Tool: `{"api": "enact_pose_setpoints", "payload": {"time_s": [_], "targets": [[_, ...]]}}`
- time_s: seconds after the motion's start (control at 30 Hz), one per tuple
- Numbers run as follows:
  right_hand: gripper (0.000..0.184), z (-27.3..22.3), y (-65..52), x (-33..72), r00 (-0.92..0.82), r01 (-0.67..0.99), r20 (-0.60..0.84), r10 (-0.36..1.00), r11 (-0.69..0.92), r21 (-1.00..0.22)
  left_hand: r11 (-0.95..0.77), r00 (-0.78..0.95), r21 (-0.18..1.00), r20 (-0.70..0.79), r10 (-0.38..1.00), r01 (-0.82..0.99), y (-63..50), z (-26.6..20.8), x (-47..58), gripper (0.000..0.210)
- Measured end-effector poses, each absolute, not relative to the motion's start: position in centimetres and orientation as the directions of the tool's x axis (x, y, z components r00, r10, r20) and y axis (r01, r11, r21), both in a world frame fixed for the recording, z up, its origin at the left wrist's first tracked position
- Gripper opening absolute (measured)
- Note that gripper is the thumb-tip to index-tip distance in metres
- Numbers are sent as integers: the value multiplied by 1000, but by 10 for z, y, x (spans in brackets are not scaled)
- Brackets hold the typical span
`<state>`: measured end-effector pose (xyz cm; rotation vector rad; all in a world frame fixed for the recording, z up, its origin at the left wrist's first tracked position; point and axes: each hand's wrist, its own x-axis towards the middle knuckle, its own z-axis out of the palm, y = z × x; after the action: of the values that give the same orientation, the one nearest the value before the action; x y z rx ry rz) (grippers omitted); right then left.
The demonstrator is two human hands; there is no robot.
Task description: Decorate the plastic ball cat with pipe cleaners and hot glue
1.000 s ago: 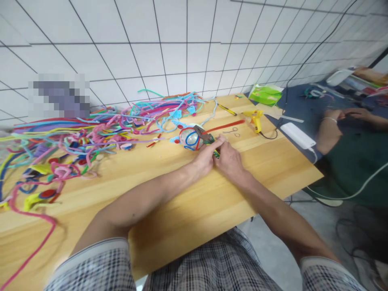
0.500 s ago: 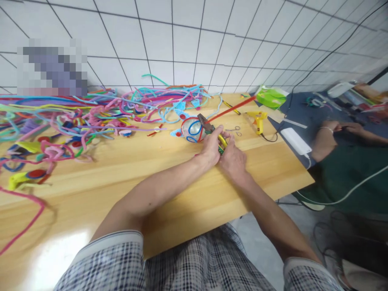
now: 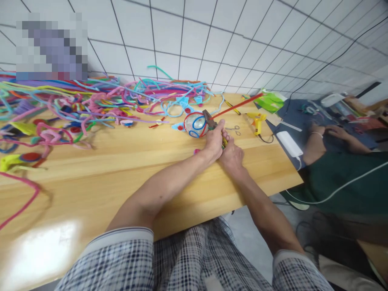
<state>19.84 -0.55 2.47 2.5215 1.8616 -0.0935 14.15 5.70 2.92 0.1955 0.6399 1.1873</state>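
A pair of pliers (image 3: pixel 209 118) points up and left between my hands, its dark jaws showing and part of its yellow-green handle visible. My right hand (image 3: pixel 233 155) is wrapped around the handles. My left hand (image 3: pixel 216 140) closes on the pliers nearer the jaws. A red pipe cleaner (image 3: pixel 238 106) runs from beside the jaws to the upper right; whether the jaws grip it I cannot tell. Just left of the jaws lies a round, clear-looking piece (image 3: pixel 190 121) with a red rim, blue loops and light-blue tips with red dots.
Many coloured pipe cleaners (image 3: pixel 103 95) are heaped along the wall. Small scissors (image 3: pixel 234 129), a yellow glue gun (image 3: pixel 257 121) and a green packet (image 3: pixel 271 101) lie right of my hands. A white power strip (image 3: pixel 290 144) rests on a dark table, beside another person's hands (image 3: pixel 317 135).
The view has shifted, so the table items sit somewhat differently in the picture. Both my hands stay closed around the pliers. The other person's hands have moved slightly.
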Motion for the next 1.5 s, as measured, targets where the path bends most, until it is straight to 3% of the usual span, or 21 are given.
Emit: {"api": "enact_pose_setpoints", "payload": {"time_s": [0.13, 0.33, 0.43, 0.67, 0.7, 0.8, 0.9, 0.97, 1.07, 1.13, 1.23, 1.5], "targets": [[60, 17, -5, 202, 287, 954, -6, 958, -286, -87, 367, 216, 494, -336, 917, -788, 58, 27, 141, 66], [97, 5, 3, 221, 149, 967, 124, 981, -118, -227, 387, 177, 568, -389, 904, -727, 53, 23, 136, 42], [106, 0, 6, 233, 118, 951, 176, 977, -60, -305, 416, 192, 635, -392, 900, -651, 49, 17, 134, 32], [86, -12, 5, 245, -24, 936, 376, 926, 153, -318, 404, 411, 847, -251, 877, -345, 29, 18, 100, 23], [83, -13, 5, 245, -21, 937, 383, 923, 152, -314, 396, 489, 894, -255, 834, -210, 25, 20, 87, 22], [75, -15, 6, 243, 19, 952, 365, 931, 94, -290, 53, 508, 972, -165, 846, 228, 16, 23, 42, 29], [65, -16, 7, 237, 62, 972, 321, 945, 15, -233, -295, 188, 868, 238, 953, 399, 22, 19, 3, 26], [61, -15, 8, 232, 89, 978, 304, 949, -26, -205, -376, 9, 788, 426, 905, 487, 36, 13, -9, 53], [60, -11, 8, 225, 90, 986, 308, 947, -40, -164, -385, -25, 748, 472, 881, 541, 63, 2, -7, 104], [58, -7, 9, 222, 72, 993, 325, 943, -38, -109, -351, -4, 768, 418, 908, 535, 77, -3, 2, 107], [50, -2, 9, 217, 57, 998, 322, 945, -44, -50, -325, 18, 818, 360, 933, 474, 88, -7, 13, 95], [63, -2, 7, 211, 163, 985, 272, 948, -140, -101, -355, 17, 816, 391, 920, 456, 86, -7, 18, 107]]}}
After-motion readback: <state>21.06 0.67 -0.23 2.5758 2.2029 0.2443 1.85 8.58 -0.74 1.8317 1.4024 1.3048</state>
